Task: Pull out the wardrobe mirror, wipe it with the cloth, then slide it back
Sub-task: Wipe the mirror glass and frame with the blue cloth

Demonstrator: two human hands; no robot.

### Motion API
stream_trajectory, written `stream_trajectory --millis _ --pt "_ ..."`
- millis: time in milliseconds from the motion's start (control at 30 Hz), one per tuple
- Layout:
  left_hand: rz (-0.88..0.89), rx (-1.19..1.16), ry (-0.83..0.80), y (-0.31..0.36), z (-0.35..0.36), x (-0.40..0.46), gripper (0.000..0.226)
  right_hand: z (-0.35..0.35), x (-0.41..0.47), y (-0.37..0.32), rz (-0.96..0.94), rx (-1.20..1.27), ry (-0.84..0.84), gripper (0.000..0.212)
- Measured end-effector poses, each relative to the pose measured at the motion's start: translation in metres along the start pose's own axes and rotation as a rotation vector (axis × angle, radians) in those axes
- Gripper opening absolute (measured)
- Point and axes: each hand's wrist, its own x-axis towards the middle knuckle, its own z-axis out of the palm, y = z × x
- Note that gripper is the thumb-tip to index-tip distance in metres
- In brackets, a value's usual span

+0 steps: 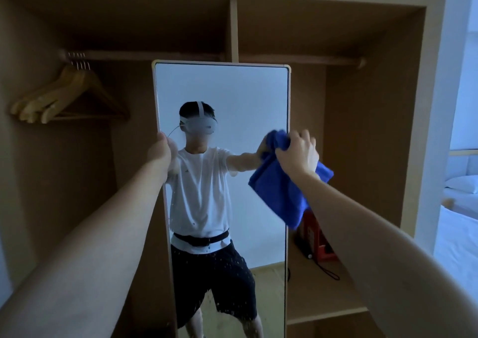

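Now left hand (pixel 162 149) grips mirror (pixel 227 94) edge; right hand (pixel 298 153) holds cloth (pixel 282 195)

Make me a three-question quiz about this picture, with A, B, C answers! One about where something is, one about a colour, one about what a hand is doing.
1. Where do the wooden hangers hang?
A. on the left rail
B. on the right rail
C. on the mirror's top

2. What colour is the cloth?
A. red
B. white
C. blue

3. What is the left hand doing?
A. hanging free
B. gripping the mirror's left edge
C. holding a hanger

Answers:
1 A, they bunch on the rail in the left compartment.
2 C, the cloth bunched in the right hand is bright blue.
3 B, its fingers wrap the frame.
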Motion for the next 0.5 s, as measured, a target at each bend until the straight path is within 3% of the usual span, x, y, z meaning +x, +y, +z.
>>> stream_trajectory --millis 67,167,300,500 --pt "-0.023 -0.08 -0.035 -0.004 -0.003 0.013 0.069 -0.015 0.032 -0.012 -0.043 0.054 0.072 0.031" --pt "-0.031 -0.1 -0.034 -0.006 -0.002 0.011 0.065 -0.017 0.056 -0.022 -0.076 0.034 0.047 0.027" --pt "0.032 0.036 0.021 -0.009 0.002 0.007 0.063 0.006 0.018 -0.009 -0.047 -0.054 0.053 0.026" --pt "0.062 0.076 0.037 -0.006 0.0 -0.004 0.068 0.018 -0.033 0.014 0.036 -0.074 -0.124 0.04"
